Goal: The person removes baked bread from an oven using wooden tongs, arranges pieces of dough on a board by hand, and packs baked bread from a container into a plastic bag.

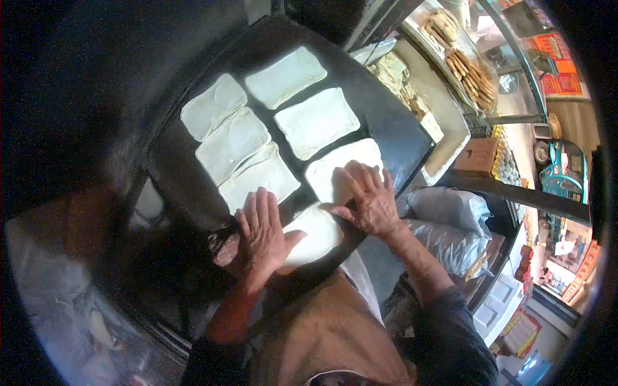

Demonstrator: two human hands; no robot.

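Several flat rectangular sheets of pale dough lie on a dark flat surface (pixel 393 141). My left hand (pixel 262 235) is spread, its fingertips at the lower edge of a dough sheet (pixel 257 180) in the left row. Its thumb reaches over the near dough piece (pixel 313 239), which is rounder and closest to my body. With fingers stretched out, my right hand (pixel 372 202) rests on the lower part of another dough sheet (pixel 335 170). Its thumb points toward the near piece. Neither hand grips anything. In the left row, three sheets touch or overlap slightly.
Right of the dark surface stands a pale bin (pixel 450 138) with dough-like pieces inside. Beyond it, a tray (pixel 428 29) holds browned fried sticks (pixel 470 77). Eggs in a carton (pixel 508 164) and filled plastic bags (pixel 447 225) are on the right. A dark wall-like edge borders the left.
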